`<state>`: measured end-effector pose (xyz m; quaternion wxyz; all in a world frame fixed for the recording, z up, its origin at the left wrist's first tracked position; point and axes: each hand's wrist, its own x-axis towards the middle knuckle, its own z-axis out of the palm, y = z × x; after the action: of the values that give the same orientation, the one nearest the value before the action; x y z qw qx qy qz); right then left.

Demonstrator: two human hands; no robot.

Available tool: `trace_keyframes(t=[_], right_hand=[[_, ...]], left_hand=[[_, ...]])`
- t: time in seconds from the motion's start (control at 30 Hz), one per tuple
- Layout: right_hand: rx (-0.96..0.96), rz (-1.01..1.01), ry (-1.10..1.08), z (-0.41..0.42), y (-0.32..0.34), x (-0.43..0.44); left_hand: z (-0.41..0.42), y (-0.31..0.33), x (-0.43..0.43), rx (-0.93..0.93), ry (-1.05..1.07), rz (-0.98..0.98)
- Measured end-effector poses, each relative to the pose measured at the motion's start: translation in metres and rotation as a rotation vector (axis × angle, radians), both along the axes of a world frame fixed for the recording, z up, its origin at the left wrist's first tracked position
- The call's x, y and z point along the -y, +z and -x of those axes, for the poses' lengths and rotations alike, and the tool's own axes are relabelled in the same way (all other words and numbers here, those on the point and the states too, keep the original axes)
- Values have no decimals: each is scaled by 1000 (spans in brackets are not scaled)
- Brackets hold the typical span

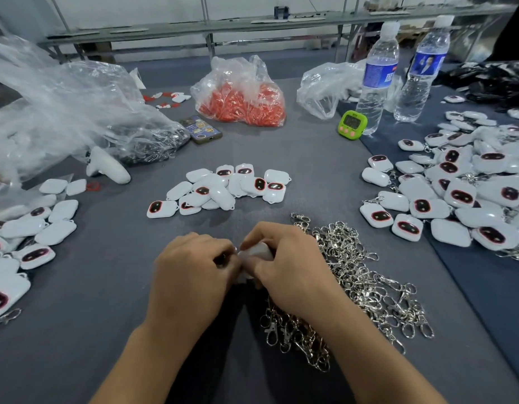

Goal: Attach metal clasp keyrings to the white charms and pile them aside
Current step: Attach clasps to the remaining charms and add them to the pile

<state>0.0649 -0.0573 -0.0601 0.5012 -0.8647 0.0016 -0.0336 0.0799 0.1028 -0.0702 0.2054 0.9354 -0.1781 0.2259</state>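
My left hand [191,272] and my right hand [287,266] meet at the table's middle front, fingers curled round one white charm [259,252] held between them. Whether a clasp is in my left fingers is hidden. A heap of silver metal clasp keyrings [357,275] lies under and to the right of my right hand. Several loose white charms [220,188] with dark red-rimmed faces lie just beyond my hands. A big pile of charms with clasps [468,188] fills the right side, and another charm pile [25,237] sits at the left.
On the grey table [106,287] stand two water bottles [377,74], a green timer [352,124], a bag of red pieces [240,94], a phone [201,129], a white controller [106,166] and crumpled clear plastic bags [63,106] at the left.
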Motion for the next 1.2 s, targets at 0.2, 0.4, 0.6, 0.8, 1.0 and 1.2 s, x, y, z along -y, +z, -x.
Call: trace_keyframes(t=[0.2, 0.4, 0.6, 0.8, 1.0, 1.2], right_hand=[[42, -125, -122, 0, -6, -4], [65, -81, -94, -2, -4, -2], [69, -36, -94, -2, -4, -1], [38, -67, -76, -4, -3, 1], [36, -67, -71, -4, -3, 2], [31, -59, -49, -6, 0, 6]], left_hand=[[2, 4, 5, -169, 36, 165], [-3, 0, 1, -339, -58, 272], [-4, -1, 0, -314, -110, 209], [-4, -1, 1, -320, -139, 209], [-4, 0, 0, -316, -141, 204], [-4, 0, 0, -317, -142, 213]])
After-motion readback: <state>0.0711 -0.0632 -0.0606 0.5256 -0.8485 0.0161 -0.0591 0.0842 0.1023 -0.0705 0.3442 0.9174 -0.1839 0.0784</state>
